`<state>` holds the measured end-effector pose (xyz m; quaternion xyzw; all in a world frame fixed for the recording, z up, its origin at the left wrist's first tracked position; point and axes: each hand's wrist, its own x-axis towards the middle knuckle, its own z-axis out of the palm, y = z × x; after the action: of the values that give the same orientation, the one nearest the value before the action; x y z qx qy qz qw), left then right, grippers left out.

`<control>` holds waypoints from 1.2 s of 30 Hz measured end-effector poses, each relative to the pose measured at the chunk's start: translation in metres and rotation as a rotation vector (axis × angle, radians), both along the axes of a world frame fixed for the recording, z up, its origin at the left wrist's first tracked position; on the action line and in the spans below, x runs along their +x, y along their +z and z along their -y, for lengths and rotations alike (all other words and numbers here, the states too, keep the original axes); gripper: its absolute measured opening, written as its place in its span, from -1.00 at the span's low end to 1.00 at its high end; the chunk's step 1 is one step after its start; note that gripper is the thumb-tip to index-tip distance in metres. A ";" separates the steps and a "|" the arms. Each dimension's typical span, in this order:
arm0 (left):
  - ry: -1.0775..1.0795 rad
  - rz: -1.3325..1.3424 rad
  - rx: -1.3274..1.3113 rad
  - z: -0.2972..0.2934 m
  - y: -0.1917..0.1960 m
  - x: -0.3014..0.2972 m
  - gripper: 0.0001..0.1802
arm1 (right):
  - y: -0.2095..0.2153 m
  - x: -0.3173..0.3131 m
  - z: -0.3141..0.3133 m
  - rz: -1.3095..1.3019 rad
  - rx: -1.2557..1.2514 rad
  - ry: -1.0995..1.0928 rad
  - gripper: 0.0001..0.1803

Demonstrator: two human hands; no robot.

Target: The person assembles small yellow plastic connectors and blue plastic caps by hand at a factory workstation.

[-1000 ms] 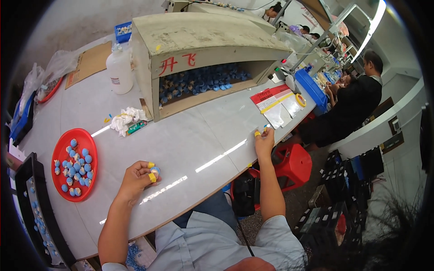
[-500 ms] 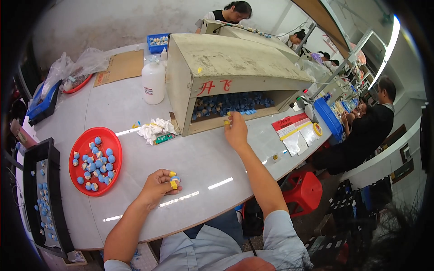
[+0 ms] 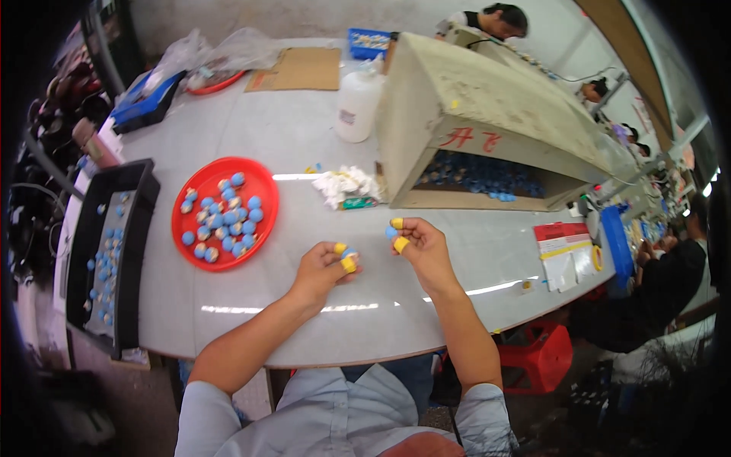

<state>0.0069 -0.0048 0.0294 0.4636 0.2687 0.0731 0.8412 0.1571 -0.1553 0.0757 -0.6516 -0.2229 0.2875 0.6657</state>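
Observation:
My left hand (image 3: 316, 276) is closed over the table, pinching a small blue and white ball (image 3: 349, 252) between thumb and finger. Just to its right, my right hand (image 3: 428, 255) pinches a small blue piece (image 3: 391, 231), whose exact shape is partly hidden. Yellow wraps cover the thumb and fingertip on both hands. A round red tray (image 3: 267, 187) of blue and cream balls (image 3: 230, 218) stands to the left. Beyond my right hand, a beige metal box (image 3: 495, 87) has an open front with many small blue pieces (image 3: 480, 177) inside.
At the far left is a black bin (image 3: 145, 228) with more blue balls. A white bottle (image 3: 359, 107), crumpled tissue (image 3: 346, 185) and cardboard (image 3: 297, 70) lie beyond my hands. A tape roll (image 3: 597, 257) and papers are at right, near a red stool (image 3: 544, 354). Other people sit further off.
My right hand has come back from the box opening toward my left hand, now with a blue piece in its fingers. The whole view has swung left; my left hand still holds the ball.

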 end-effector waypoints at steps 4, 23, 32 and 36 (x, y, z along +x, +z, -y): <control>-0.024 0.101 -0.085 0.003 -0.005 -0.003 -0.67 | -0.016 -0.046 -0.002 -0.119 0.083 0.130 -0.73; -0.042 0.060 -0.278 -0.005 0.007 -0.009 -0.80 | -0.047 -0.044 -0.007 0.244 0.048 0.107 -0.74; -0.131 0.121 -0.304 -0.008 -0.003 -0.009 -0.78 | -0.030 -0.041 -0.002 -0.054 0.048 0.168 -0.74; -0.170 0.164 -0.322 -0.006 -0.005 -0.011 -0.66 | -0.031 -0.044 -0.002 -0.048 0.093 0.186 -0.74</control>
<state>-0.0041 0.0015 0.0239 0.3363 0.1673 -0.0044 0.9268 0.1134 -0.1538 0.0451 -0.5895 -0.2793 0.3530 0.6707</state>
